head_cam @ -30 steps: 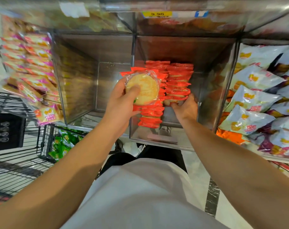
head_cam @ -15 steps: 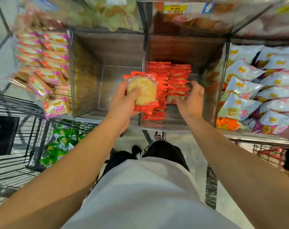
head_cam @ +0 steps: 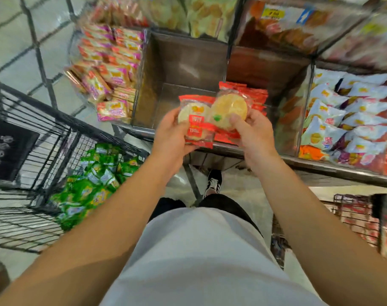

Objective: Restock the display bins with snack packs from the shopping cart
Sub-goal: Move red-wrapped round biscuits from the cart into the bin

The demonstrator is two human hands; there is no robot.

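My left hand (head_cam: 169,134) grips a stack of red cracker packs (head_cam: 196,120) in front of the clear display bins. My right hand (head_cam: 253,133) pinches another red pack with a round yellow cracker (head_cam: 230,109) showing through its film, right beside the left stack. Both hands are just above the front rim of the bin (head_cam: 294,133) that holds a row of the same red packs (head_cam: 254,96). The bin to its left (head_cam: 183,69) shows a bare bottom. The black wire shopping cart (head_cam: 55,138) stands at the left with green snack packs (head_cam: 93,184) inside.
Pink-and-yellow packs (head_cam: 108,69) fill the far-left bin, white and purple packs (head_cam: 351,120) fill the right bin. An upper shelf of bins (head_cam: 276,23) overhangs. A red basket (head_cam: 356,215) stands low at the right. My feet are on the tiled floor below.
My right hand came out of the bin and took one red pack from the left hand's stack. Both hands pulled back toward the bin's front rim, and the camera tilted down and left.
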